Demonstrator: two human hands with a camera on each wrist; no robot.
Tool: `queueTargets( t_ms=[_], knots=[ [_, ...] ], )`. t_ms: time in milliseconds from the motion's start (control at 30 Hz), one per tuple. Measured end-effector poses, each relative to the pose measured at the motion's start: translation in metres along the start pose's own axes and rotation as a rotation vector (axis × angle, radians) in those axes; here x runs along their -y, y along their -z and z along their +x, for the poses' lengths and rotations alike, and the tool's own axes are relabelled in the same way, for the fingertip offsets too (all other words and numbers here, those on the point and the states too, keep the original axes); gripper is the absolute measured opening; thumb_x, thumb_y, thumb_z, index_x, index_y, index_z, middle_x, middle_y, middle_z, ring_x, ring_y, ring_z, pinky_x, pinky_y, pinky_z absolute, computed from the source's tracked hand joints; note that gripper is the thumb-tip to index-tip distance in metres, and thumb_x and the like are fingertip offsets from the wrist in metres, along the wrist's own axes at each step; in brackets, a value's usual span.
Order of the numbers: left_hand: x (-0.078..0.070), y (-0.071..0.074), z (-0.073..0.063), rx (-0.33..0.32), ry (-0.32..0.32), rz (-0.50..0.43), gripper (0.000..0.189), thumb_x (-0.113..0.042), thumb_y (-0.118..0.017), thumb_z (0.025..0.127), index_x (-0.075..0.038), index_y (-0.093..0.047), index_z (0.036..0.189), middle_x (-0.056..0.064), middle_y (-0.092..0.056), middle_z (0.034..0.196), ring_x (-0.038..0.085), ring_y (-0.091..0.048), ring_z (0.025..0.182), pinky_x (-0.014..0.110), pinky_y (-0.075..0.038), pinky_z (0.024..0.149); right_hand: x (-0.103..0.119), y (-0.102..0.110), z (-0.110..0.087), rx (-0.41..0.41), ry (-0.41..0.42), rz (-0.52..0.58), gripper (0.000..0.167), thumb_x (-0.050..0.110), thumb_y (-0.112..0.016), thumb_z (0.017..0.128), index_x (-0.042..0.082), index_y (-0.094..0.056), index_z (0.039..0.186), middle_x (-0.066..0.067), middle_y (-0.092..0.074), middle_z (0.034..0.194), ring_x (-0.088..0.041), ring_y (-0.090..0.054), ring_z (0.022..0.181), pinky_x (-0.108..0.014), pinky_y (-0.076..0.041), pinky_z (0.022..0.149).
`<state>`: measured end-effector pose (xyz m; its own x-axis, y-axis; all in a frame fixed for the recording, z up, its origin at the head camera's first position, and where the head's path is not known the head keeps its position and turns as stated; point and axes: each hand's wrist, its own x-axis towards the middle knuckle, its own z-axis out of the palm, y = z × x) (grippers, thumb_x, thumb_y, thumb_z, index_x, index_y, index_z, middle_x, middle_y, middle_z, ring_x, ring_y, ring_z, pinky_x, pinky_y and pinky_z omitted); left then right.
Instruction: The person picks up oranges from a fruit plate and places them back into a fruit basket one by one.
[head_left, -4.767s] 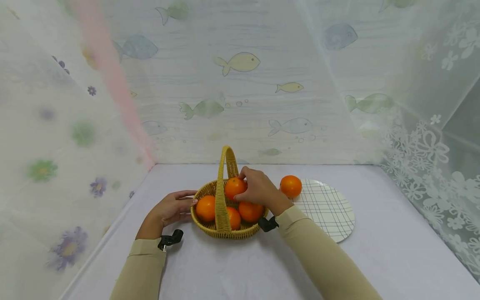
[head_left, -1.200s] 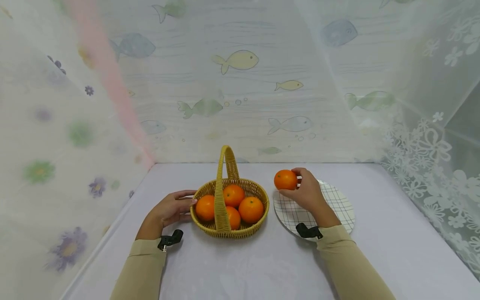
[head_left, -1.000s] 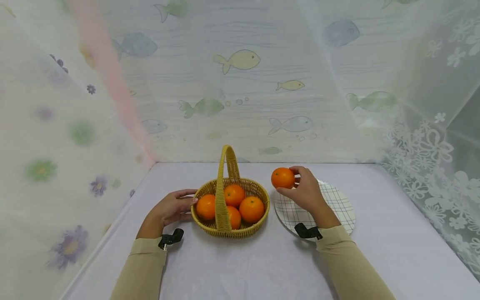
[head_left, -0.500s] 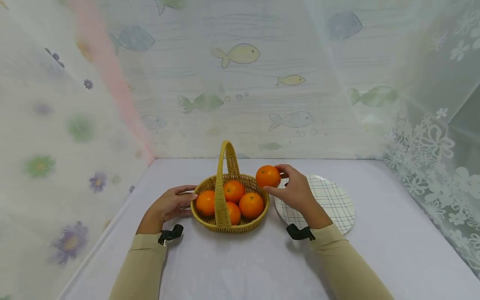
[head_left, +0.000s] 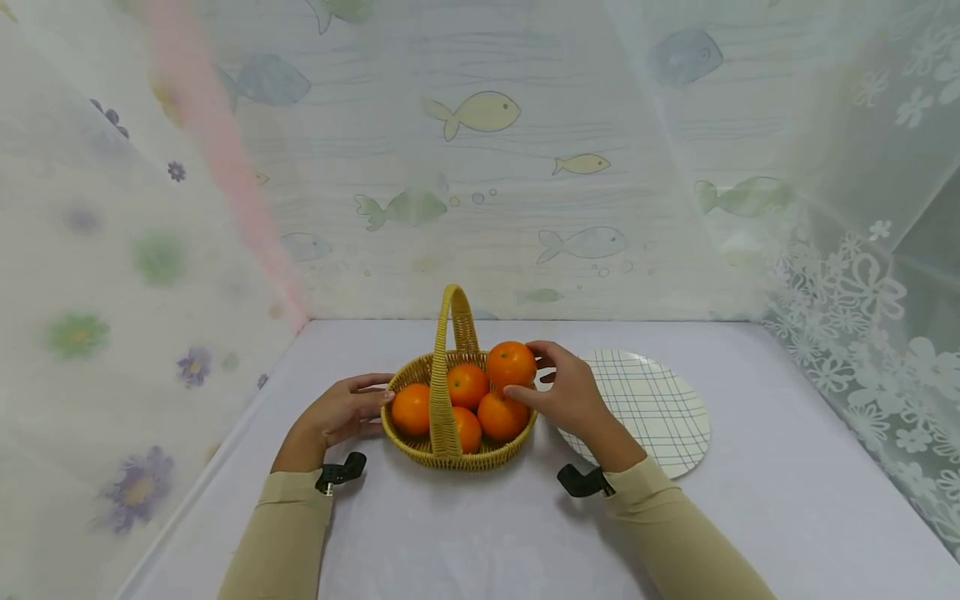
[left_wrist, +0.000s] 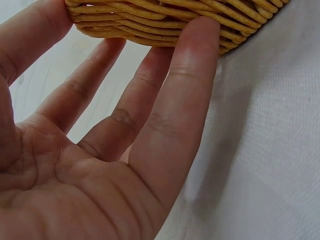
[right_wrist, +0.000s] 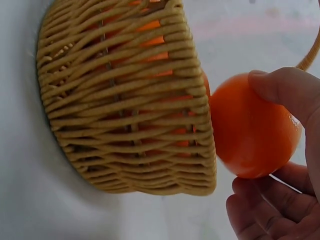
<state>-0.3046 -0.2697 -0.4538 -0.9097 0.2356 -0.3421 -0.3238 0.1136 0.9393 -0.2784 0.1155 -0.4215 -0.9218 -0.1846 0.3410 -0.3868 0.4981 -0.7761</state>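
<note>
A yellow wicker basket [head_left: 442, 400] with a tall handle holds several oranges [head_left: 411, 408]. My right hand [head_left: 567, 396] grips one more orange [head_left: 512, 365] between thumb and fingers, over the basket's right back rim. In the right wrist view, that held orange [right_wrist: 252, 127] sits right at the rim of the basket [right_wrist: 135, 110], with the thumb on one side and fingertips on the other. My left hand [head_left: 341, 414] rests on the basket's left end. The left wrist view has its nearly straight fingers [left_wrist: 172, 105] touching the woven wall, thumb tip up at the rim.
A round white plate [head_left: 645, 408] with a blue grid pattern lies right of the basket, partly behind the right wrist. White cloth [head_left: 450, 533] covers the table. A fish-print curtain [head_left: 487, 192] hangs behind, with flowered drapes at both sides.
The right hand set an orange in the basket, took another from by the plate and carried it left to the basket's right rim. The left hand stays at the basket.
</note>
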Motion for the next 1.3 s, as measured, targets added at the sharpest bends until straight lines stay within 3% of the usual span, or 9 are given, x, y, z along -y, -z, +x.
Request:
queueTargets(
  t_ms=[200, 400, 600, 800, 1100, 1300],
  knots=[
    [0.0, 0.002, -0.002, 0.024, -0.007, 0.018, 0.067, -0.028, -0.076, 0.096, -0.012, -0.047, 0.154, 0.014, -0.06, 0.144, 0.026, -0.069, 0.115, 0.05, -0.06, 0.095, 0.009, -0.006, -0.003, 0.023, 0.011, -0.011, 0.069, 0.043, -0.089, 0.081, 0.014, -0.061, 0.137, 0.001, -0.068, 0.128, -0.019, -0.067, 0.107, -0.044, -0.061, 0.09],
    [0.0, 0.002, -0.002, -0.011, 0.005, 0.003, 0.067, -0.028, -0.08, 0.092, -0.014, -0.051, 0.151, 0.013, -0.063, 0.141, 0.027, -0.07, 0.114, 0.05, -0.06, 0.094, 0.013, -0.014, -0.005, 0.065, 0.008, 0.001, 0.071, 0.052, -0.086, 0.081, 0.021, -0.06, 0.14, 0.007, -0.067, 0.13, -0.015, -0.066, 0.107, -0.035, -0.06, 0.089],
    [-0.001, 0.002, -0.001, -0.021, -0.001, -0.001, 0.066, -0.027, -0.08, 0.092, -0.014, -0.052, 0.15, 0.014, -0.063, 0.14, 0.028, -0.07, 0.114, 0.051, -0.06, 0.093, 0.017, -0.021, -0.006, 0.134, -0.029, 0.014, 0.075, 0.057, -0.083, 0.082, 0.023, -0.058, 0.143, 0.008, -0.066, 0.136, -0.016, -0.065, 0.118, -0.041, -0.059, 0.098],
    [0.002, 0.002, 0.003, -0.02, -0.002, -0.015, 0.068, -0.028, -0.082, 0.09, -0.014, -0.053, 0.15, 0.013, -0.064, 0.139, 0.027, -0.07, 0.112, 0.05, -0.061, 0.093, 0.021, -0.025, -0.007, 0.151, -0.027, -0.025, 0.077, 0.058, -0.08, 0.084, 0.021, -0.056, 0.148, 0.003, -0.064, 0.142, -0.022, -0.059, 0.133, -0.048, -0.05, 0.111],
    [0.004, 0.002, 0.003, -0.009, 0.0, 0.008, 0.068, -0.031, -0.081, 0.091, -0.014, -0.053, 0.15, 0.013, -0.062, 0.141, 0.027, -0.069, 0.113, 0.05, -0.061, 0.093, 0.021, -0.03, -0.011, 0.165, 0.022, -0.035, 0.073, 0.056, -0.079, 0.087, 0.028, -0.055, 0.15, 0.006, -0.067, 0.137, -0.021, -0.06, 0.13, -0.05, -0.049, 0.111],
    [0.0, 0.001, 0.0, -0.009, -0.006, 0.011, 0.067, -0.029, -0.08, 0.092, -0.013, -0.051, 0.151, 0.013, -0.062, 0.142, 0.027, -0.069, 0.114, 0.05, -0.06, 0.094, 0.024, -0.032, -0.011, 0.178, 0.023, -0.066, 0.072, 0.055, -0.078, 0.088, 0.027, -0.055, 0.15, -0.001, -0.068, 0.133, -0.026, -0.061, 0.124, -0.053, -0.05, 0.108]
  ],
)
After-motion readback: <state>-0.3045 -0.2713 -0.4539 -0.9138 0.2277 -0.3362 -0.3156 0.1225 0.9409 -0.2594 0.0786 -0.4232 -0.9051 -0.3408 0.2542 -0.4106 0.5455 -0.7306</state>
